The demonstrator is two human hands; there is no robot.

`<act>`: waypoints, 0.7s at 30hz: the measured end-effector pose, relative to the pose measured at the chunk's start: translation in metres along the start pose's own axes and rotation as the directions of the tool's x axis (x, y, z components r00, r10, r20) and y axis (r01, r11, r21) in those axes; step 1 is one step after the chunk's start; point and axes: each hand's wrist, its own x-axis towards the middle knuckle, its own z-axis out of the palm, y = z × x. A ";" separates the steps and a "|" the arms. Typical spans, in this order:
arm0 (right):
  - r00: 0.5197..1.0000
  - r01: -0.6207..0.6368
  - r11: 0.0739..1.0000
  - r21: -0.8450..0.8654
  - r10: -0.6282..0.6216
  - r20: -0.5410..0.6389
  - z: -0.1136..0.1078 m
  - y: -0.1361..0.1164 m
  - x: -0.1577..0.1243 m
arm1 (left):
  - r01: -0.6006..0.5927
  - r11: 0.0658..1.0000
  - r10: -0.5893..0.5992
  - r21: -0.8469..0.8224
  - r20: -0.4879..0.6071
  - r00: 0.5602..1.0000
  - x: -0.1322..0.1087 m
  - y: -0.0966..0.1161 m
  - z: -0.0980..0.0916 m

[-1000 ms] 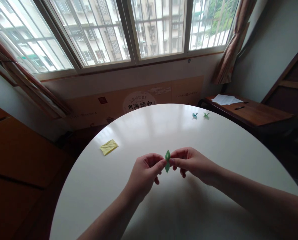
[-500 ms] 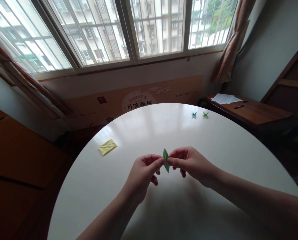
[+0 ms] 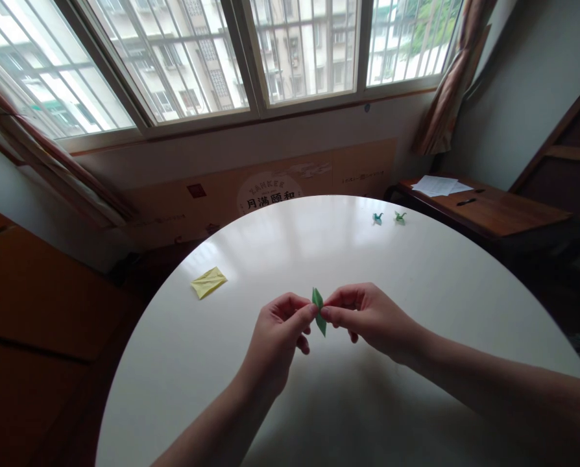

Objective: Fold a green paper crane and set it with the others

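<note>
A small piece of folded green paper [image 3: 322, 324], long and pointed at both ends, is held upright over the white table. My left hand [image 3: 283, 331] pinches its left side between thumb and forefinger. From the other side my right hand [image 3: 368, 318] grips it the same way, fingertips close to those of the left. The fingers cover the middle of the paper, so its folds there are hidden.
The round white table [image 3: 173, 389] bears a folded yellow paper [image 3: 209, 283] at the left. Near its far edge stand a blue paper crane [image 3: 377, 218] and a green paper crane [image 3: 399, 218]. A brown side table [image 3: 514, 214] with white sheets [image 3: 438, 185] is beyond, at right.
Both hands have shifted slightly left with the green paper, which has turned a little between the fingers. The view has tilted slightly. The yellow paper and cranes stay in place on the table.
</note>
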 end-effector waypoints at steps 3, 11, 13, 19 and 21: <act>1.000 0.019 0.999 0.050 -0.019 -0.007 0.003 0.002 0.000 | -0.032 0.999 0.032 -0.014 -0.017 0.999 -0.002 -0.002 0.002; 0.997 0.069 0.995 0.067 -0.066 -0.047 0.005 0.003 0.001 | -0.073 0.994 0.073 0.076 0.001 0.997 -0.002 -0.001 0.005; 0.995 0.080 0.994 0.078 -0.075 -0.063 0.005 0.004 0.001 | -0.070 0.992 0.070 0.108 0.009 0.998 -0.001 -0.001 0.005; 0.993 0.088 0.989 0.123 -0.076 -0.095 0.003 0.008 0.003 | -0.023 0.987 0.009 0.161 0.086 0.996 0.000 0.000 0.002; 0.993 0.082 0.987 0.141 -0.069 -0.096 0.003 0.009 0.003 | -0.032 0.985 0.015 0.170 0.096 0.995 0.000 0.000 0.001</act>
